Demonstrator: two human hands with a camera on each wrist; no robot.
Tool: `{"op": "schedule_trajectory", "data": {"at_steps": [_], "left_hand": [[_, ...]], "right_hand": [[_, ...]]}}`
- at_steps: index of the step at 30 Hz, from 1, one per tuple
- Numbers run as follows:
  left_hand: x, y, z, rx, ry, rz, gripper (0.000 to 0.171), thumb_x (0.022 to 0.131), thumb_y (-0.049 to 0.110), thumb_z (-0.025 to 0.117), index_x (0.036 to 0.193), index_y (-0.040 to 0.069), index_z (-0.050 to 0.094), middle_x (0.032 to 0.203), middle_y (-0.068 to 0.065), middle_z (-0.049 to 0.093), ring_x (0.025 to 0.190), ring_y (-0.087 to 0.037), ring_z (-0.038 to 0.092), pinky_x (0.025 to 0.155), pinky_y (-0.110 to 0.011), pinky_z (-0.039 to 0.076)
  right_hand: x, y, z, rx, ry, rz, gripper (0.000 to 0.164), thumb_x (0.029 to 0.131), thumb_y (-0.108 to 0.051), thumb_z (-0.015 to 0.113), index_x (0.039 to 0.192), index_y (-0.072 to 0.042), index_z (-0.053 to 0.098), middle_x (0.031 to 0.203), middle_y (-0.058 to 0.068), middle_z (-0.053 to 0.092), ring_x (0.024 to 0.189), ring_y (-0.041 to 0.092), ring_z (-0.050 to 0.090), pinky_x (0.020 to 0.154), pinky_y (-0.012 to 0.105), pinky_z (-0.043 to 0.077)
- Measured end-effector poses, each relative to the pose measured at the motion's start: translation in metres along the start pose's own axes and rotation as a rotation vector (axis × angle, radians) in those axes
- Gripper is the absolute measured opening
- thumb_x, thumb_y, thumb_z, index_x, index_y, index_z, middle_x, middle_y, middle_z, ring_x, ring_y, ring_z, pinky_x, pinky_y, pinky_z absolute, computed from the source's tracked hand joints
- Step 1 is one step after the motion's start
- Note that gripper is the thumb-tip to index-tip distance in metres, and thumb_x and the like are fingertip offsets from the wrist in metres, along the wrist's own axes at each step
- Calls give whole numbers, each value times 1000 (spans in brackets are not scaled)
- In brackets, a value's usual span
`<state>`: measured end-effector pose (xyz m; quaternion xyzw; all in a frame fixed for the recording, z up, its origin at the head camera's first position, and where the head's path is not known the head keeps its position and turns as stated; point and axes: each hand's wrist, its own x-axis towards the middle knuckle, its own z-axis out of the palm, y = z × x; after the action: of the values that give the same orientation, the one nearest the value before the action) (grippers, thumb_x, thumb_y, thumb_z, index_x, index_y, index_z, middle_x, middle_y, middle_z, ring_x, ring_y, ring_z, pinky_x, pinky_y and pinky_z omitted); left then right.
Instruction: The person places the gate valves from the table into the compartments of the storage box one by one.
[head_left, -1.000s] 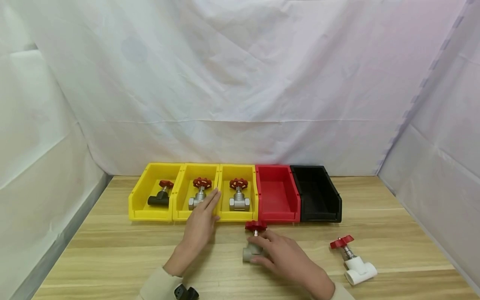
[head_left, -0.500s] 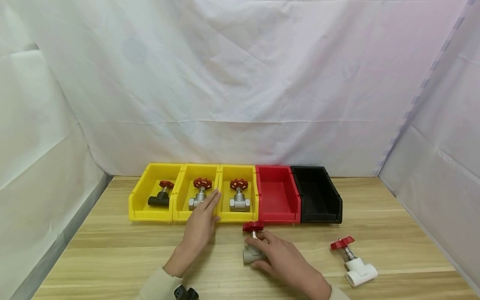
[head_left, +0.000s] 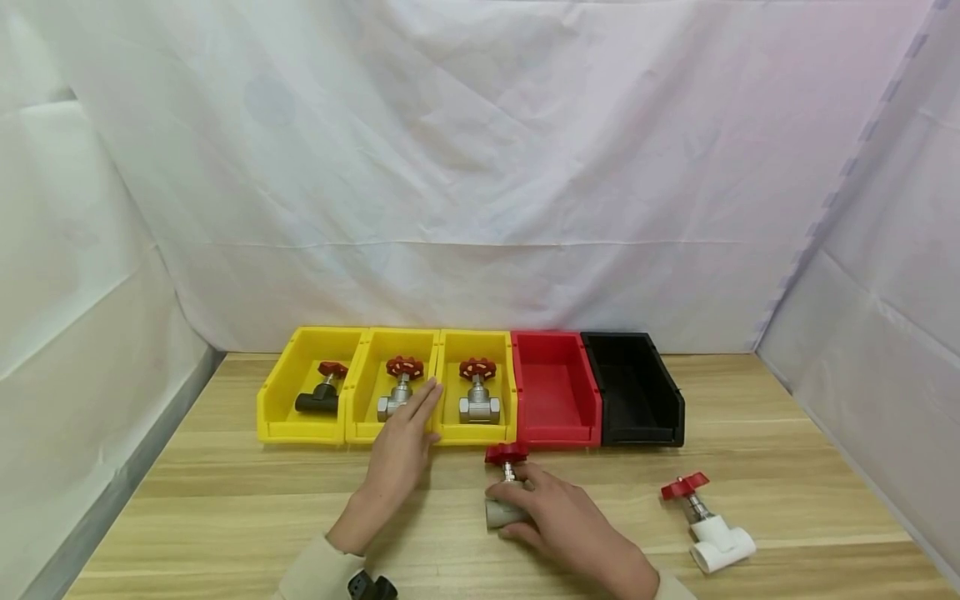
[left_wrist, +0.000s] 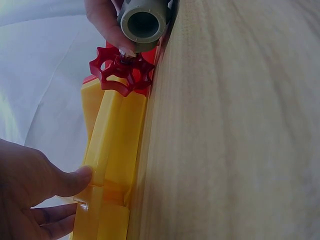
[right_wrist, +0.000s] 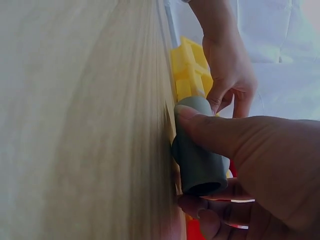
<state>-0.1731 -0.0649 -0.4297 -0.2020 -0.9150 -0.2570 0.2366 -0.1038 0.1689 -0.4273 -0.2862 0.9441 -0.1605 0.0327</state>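
A grey plastic tee valve (head_left: 498, 514) with a red handwheel (head_left: 506, 452) is in the right hand's grip (head_left: 562, 517), just in front of a yellow plastic bin (head_left: 474, 433) and a red plastic bin (head_left: 553, 387); the left hand's relaxed, straight-fingered grip (head_left: 401, 450) touches the yellow bin.

- The right hand (head_left: 573, 521) is gripping a gray, red-wheeled valve (head_left: 504, 514).
- The left hand (head_left: 399, 458) is resting at the yellow bins (head_left: 474, 434).
- A white valve (head_left: 720, 540) is lying on the wooden table (head_left: 225, 517) at right.
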Motion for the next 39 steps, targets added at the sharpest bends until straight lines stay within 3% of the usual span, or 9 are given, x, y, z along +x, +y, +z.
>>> {"op": "schedule_trajectory", "data": {"at_steps": [13,26,39], "left_hand": [[1,0,0,6,17,19,72,69,3,74,133,10,42,136,-6,38,108,-29,50,84,-36,46],[0,-1,1,12,3,13,73,69,3,74,134,11,41,137,-5,38,108,-28,49,83,-36,46],[0,-1,1,10,14,15,73,69,3,75,133,10,42,137,-5,38,106,-28,51,82,-35,47]], "right_hand": [[1,0,2,-26,51,-54,39,79,-52,57,116,-40,53,111,-1,49,86,10,48,68,30,47],[-1,2,1,-44,93,-104,37,83,-47,55,118,-37,52,116,5,49,89,13,50,69,32,48],[-1,-2,-10,-26,72,-88,37,81,-40,61,117,-41,53,125,7,45,101,21,50,78,40,48]]}}
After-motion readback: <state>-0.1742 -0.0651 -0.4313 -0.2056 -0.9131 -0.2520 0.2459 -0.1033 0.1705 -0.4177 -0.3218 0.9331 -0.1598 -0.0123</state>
